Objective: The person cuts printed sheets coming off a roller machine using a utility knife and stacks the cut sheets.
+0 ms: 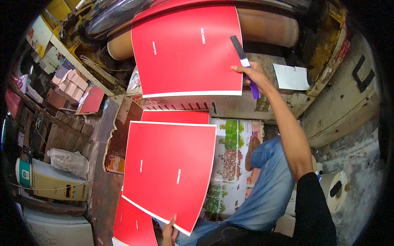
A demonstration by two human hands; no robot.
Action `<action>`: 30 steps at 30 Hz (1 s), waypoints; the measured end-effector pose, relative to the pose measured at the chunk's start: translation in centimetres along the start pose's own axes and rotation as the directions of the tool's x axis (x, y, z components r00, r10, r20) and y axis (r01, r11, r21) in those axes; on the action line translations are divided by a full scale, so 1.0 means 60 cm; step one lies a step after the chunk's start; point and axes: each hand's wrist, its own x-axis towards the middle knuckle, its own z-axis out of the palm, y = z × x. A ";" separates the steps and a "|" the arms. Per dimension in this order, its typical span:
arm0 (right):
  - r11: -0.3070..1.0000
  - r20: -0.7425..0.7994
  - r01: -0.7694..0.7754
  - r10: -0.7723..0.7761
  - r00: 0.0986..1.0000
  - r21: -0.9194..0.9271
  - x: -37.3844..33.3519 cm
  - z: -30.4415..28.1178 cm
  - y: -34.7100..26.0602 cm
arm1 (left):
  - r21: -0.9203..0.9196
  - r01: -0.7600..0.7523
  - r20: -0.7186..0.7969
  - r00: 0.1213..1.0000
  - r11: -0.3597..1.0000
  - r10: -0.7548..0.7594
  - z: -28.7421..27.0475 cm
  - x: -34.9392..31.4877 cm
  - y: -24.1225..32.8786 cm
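Observation:
At the lower edge, my left hand (169,233) pinches the white-edged corner of a loose red printed sheet (164,164), thumb on top. This sheet lies tilted over other red sheets (133,219), which show at its lower left and behind its far edge. Further away, a red printed web (184,53) hangs down over the machine's roller and ends in a white strip. My right hand (256,76) is at its right edge, closed around a flat cutter-like tool (253,87) with a purple handle, white band and dark upper part. That dark part lies over the web's right edge.
A brown roller (269,28) runs across the machine at the back. White paper (291,77) lies on the ledge at right. My bent leg in jeans (258,176) rests on printed sheeting (230,164). Stacked cartons (72,84) and a bucket (25,174) stand at left.

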 end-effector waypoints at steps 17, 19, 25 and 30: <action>0.977 0.610 0.185 -0.080 0.788 -0.110 -0.109 -0.030 -0.111 | 0.491 0.137 -0.332 0.942 0.861 0.039 0.143 0.351 0.012; 0.956 0.692 0.209 -0.007 0.722 -0.207 -0.107 -0.046 -0.101 | 0.899 0.282 -0.339 0.932 -0.335 -0.126 0.205 0.302 0.048; 0.937 0.801 0.165 0.161 0.577 -0.307 -0.127 -0.026 -0.122 | 0.015 -0.002 0.712 0.702 1.000 -0.009 0.467 0.164 0.048; 0.952 0.906 0.179 0.161 0.392 -0.247 -0.098 -0.093 -0.121 | -0.235 -0.062 0.451 0.877 0.970 0.165 0.570 0.079 0.032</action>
